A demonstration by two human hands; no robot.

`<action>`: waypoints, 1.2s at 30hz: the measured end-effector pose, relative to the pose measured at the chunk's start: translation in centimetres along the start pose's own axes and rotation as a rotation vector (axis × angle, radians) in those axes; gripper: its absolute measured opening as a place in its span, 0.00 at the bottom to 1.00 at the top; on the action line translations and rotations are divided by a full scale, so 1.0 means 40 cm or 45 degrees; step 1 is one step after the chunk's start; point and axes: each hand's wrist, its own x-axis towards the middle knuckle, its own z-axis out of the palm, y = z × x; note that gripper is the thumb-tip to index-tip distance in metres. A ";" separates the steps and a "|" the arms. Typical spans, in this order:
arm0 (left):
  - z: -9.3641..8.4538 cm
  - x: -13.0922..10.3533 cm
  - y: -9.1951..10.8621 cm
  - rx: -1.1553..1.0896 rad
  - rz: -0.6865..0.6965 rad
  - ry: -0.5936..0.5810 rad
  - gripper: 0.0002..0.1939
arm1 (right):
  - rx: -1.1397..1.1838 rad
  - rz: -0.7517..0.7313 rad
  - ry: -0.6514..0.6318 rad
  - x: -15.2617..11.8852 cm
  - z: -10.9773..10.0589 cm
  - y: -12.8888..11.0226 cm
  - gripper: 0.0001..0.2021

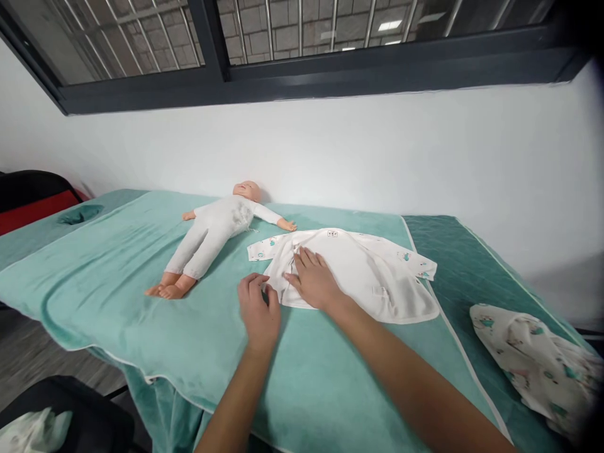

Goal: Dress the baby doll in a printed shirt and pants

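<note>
A white baby shirt [353, 267] with small prints on its sleeves lies spread on the green-covered bed [189, 346]. My right hand [312, 278] rests flat on the left part of the shirt, fingers stretched out. At the shirt's left edge, the fingers and thumb of my left hand [259, 308] are curled together in a pinch on the cloth; the fingertips are partly hidden. Just beyond and to the left, a baby doll [217, 223] in a white suit lies on its back, one arm reaching towards the shirt's sleeve.
A crumpled printed cloth [533, 358] lies on the darker green cover at the right. The white wall [330, 151] and barred window [302, 38] stand behind the bed. A black chair [70, 409] with cloth on it is at the lower left; a red-and-black item [38, 201] is beyond.
</note>
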 end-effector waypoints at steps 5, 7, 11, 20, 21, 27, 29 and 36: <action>-0.001 -0.003 -0.003 -0.006 0.121 -0.052 0.10 | 0.244 -0.085 0.011 -0.048 -0.040 -0.007 0.34; -0.001 -0.002 -0.002 -0.005 0.137 -0.075 0.10 | 0.398 -0.034 0.104 -0.064 -0.076 0.042 0.31; 0.002 0.001 0.002 0.007 0.190 -0.097 0.08 | 0.435 0.353 0.428 -0.115 -0.163 0.257 0.23; 0.000 0.009 0.008 0.035 0.279 -0.200 0.07 | -0.098 1.086 0.205 -0.284 -0.208 0.628 0.23; 0.001 0.009 0.007 0.043 0.262 -0.192 0.07 | -0.050 1.077 0.192 -0.283 -0.209 0.633 0.20; 0.006 0.012 0.000 0.066 0.227 -0.188 0.07 | -0.022 1.069 0.748 -0.244 -0.214 0.645 0.13; 0.008 0.012 -0.002 0.076 0.215 -0.195 0.07 | 0.094 0.993 0.869 -0.237 -0.204 0.653 0.13; 0.008 0.015 -0.002 0.081 0.175 -0.210 0.07 | 0.218 1.072 0.802 -0.243 -0.170 0.679 0.18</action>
